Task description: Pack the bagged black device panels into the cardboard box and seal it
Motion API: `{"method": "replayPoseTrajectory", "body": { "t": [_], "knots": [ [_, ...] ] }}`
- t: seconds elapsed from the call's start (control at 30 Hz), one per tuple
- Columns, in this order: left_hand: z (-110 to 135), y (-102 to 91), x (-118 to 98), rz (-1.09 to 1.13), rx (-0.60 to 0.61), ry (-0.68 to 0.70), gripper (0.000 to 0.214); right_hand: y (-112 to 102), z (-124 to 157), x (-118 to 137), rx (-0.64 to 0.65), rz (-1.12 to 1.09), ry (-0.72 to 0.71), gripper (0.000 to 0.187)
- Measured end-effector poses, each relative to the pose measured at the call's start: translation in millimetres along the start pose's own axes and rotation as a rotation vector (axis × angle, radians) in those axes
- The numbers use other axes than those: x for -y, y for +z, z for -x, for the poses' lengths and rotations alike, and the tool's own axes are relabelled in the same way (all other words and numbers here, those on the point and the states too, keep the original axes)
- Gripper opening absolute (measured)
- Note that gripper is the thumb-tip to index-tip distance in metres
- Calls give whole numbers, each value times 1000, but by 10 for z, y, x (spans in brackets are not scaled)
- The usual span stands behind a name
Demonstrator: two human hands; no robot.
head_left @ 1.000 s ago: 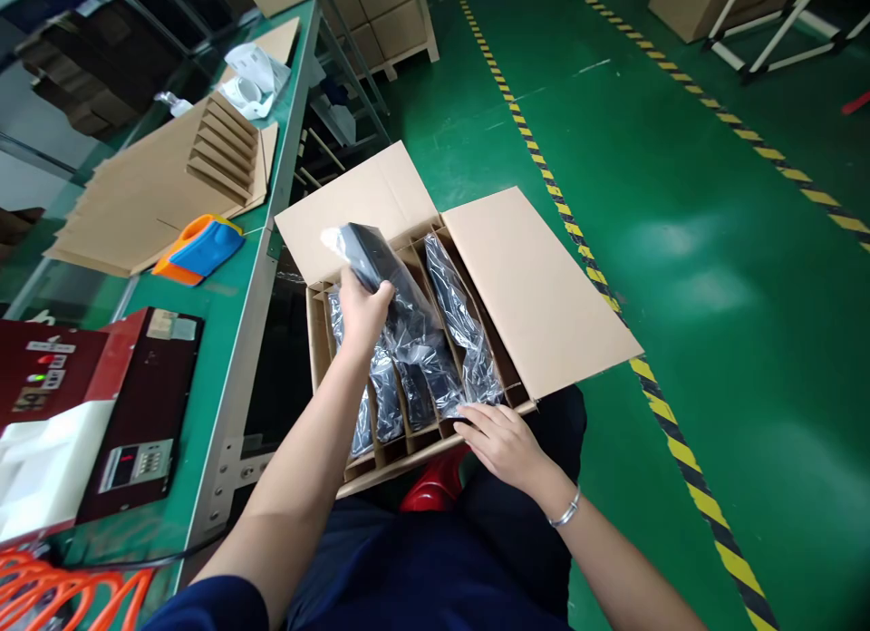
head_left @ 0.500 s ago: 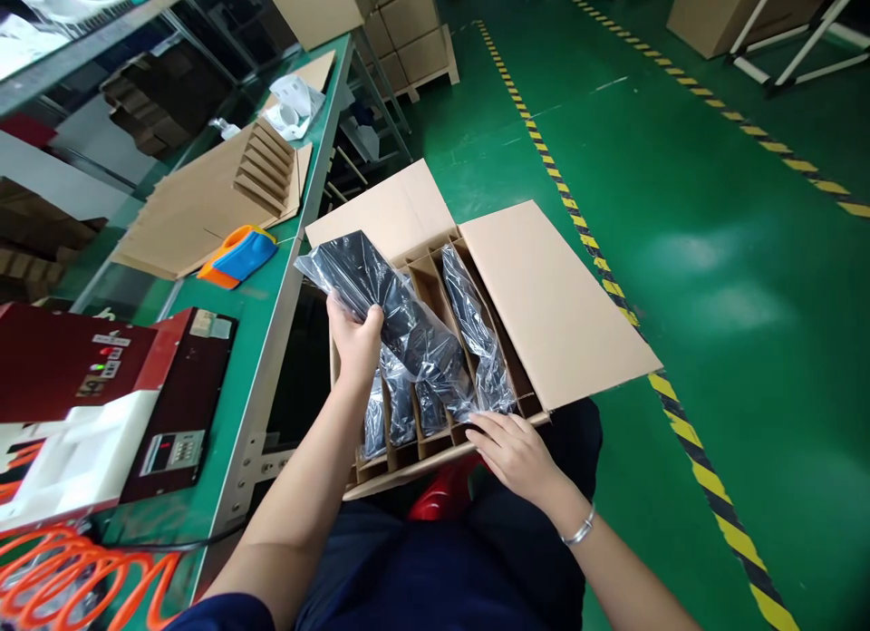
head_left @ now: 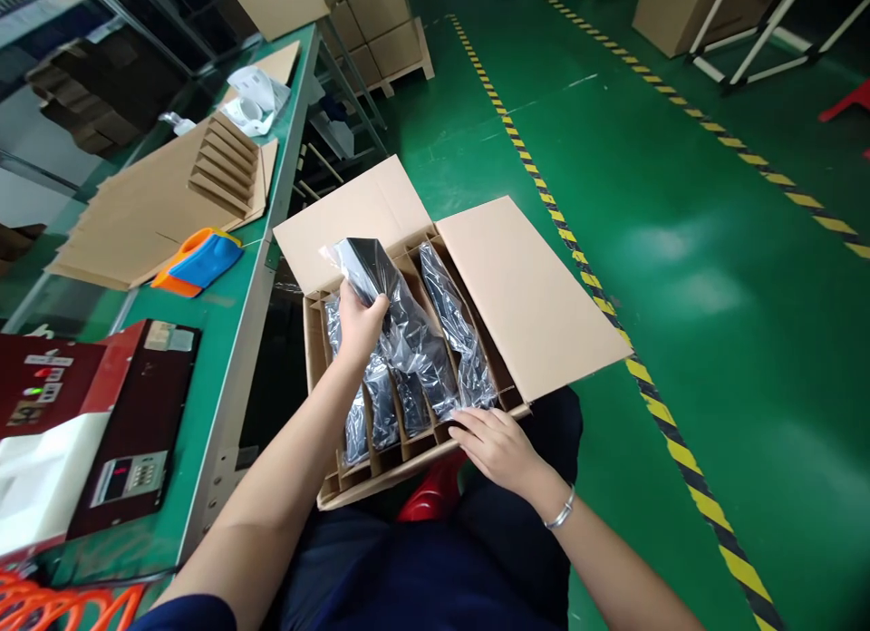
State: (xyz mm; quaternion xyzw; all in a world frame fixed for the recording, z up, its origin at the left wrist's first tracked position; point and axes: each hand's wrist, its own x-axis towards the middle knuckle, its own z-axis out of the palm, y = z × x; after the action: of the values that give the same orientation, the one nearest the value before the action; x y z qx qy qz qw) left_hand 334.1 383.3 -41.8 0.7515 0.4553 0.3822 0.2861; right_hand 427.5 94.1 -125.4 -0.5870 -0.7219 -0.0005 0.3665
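My left hand is closed around the upper end of a black part in a clear plastic bag, thumb on top. The bagged part lies tilted over the slots of an open cardboard box. At the box's near edge, my right hand has its fingers curled together on the bag's lower end; the fingertips are partly hidden. Cardboard dividers split the box into slots. Another bagged black part stands in a slot to the right, and several more sit in the left slots.
The box flaps spread outward. On the green workbench at left are a dark red machine, a blue and orange tape dispenser, cardboard dividers and an orange coiled hose. A red stool shows below the box.
My left hand has lowered the upper end of the bagged part toward the box, and the part now stands more in line with the slots. My right hand stays at the near edge.
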Motion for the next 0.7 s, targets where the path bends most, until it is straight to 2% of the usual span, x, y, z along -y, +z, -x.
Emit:
{"method": "replayPoseTrajectory", "body": {
  "t": [0.07, 0.2, 0.27, 0.33, 0.4, 0.47, 0.57, 0.7],
  "knots": [
    [-105, 125, 50, -114, 79, -54, 44, -13, -7, 2, 22, 4, 2, 22],
    [-307, 302, 82, -531, 408, -171, 33, -29, -12, 5, 39, 10, -1, 24],
    [-369, 354, 53, -637, 498, -188, 26, -27, -8, 4, 40, 16, -3, 25],
    [-386, 414, -17, -684, 493, -129, 30, -22, -3, 2, 38, 19, -6, 26],
    [-366, 514, -119, -714, 489, -4, 42, -20, 0, 0, 31, 19, -11, 25],
    [-332, 668, -228, -729, 540, 61, 48, -19, 1, 0, 24, 16, -12, 24],
    [-307, 950, -342, -762, 623, -26, 52, -17, 0, -1, 19, 14, -11, 23],
    [-357, 1207, -377, -787, 593, -134, 78, -7, -1, -8, 14, 5, -13, 23]
  ]
}}
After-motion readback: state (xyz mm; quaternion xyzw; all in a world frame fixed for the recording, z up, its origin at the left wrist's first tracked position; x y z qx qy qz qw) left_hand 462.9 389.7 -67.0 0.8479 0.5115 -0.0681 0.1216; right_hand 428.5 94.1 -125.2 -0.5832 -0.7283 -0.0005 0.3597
